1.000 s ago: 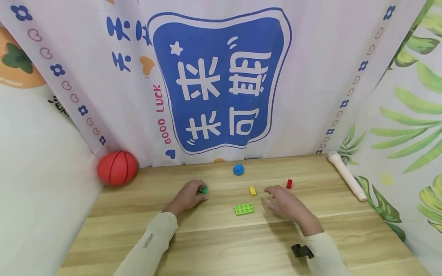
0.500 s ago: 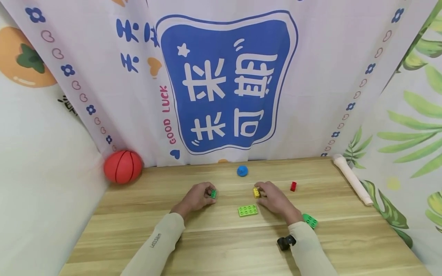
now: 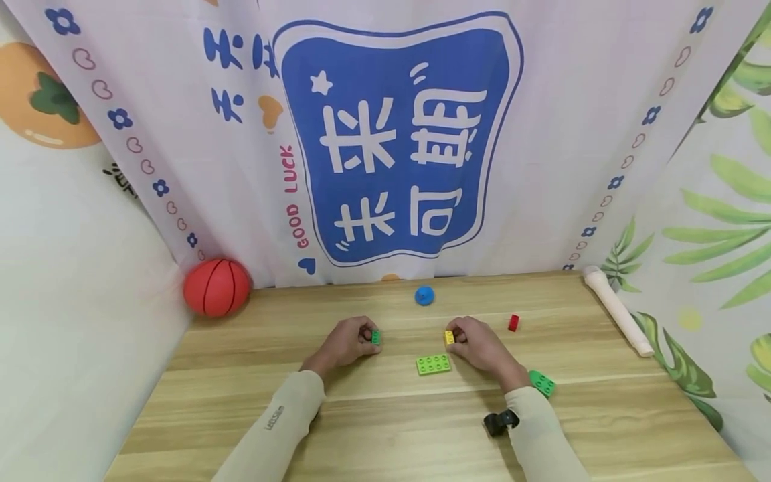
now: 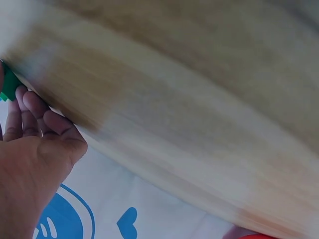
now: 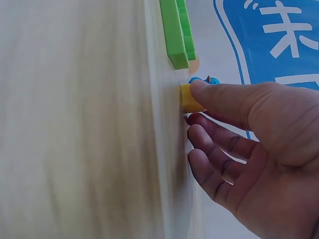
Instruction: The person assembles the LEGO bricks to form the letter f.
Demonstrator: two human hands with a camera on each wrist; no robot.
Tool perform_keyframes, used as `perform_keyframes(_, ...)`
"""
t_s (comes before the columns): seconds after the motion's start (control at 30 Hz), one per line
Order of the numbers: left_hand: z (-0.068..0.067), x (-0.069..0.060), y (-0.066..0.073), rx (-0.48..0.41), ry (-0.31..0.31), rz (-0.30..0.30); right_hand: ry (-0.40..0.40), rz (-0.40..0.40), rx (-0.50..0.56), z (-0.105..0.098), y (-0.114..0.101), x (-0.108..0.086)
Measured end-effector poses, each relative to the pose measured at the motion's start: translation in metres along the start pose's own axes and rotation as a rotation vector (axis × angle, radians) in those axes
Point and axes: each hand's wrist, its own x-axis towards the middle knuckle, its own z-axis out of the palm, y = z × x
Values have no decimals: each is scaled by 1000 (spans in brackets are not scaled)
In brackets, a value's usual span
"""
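My left hand (image 3: 348, 341) pinches a small green toy brick (image 3: 376, 337) between thumb and fingers, low over the wooden table. In the left wrist view only a corner of that green brick (image 4: 10, 82) shows at the left edge. To the right, my right hand (image 3: 479, 343) grips a small yellow brick (image 3: 449, 338); the right wrist view has the thumb on the yellow brick (image 5: 189, 98). A flat lime-green brick (image 3: 433, 365) with several studs lies between the hands, a little nearer the body.
A blue rubber-duck-like toy (image 3: 424, 295) sits toward the back. A red brick (image 3: 513, 323) lies right of the right hand, and a rounded green piece (image 3: 542, 383) lies beside the right wrist. A red ball (image 3: 217, 288) and a pale stick (image 3: 618, 311) flank the wooden table (image 3: 385, 428).
My right hand has moved left to the yellow brick and now grips it, uncovering the rounded green piece by the wrist. My left hand keeps its hold on the green brick.
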Motion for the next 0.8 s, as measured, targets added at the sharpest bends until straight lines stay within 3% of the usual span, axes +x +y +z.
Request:
perform_keyframes(0.53,3,-1,-2,-66,11,-3,-21,42,0,-5,-2,1)
perform_keyframes(0.8,0,-1,-4,-65,6,-3,-5,-5,56,-8,-31,17)
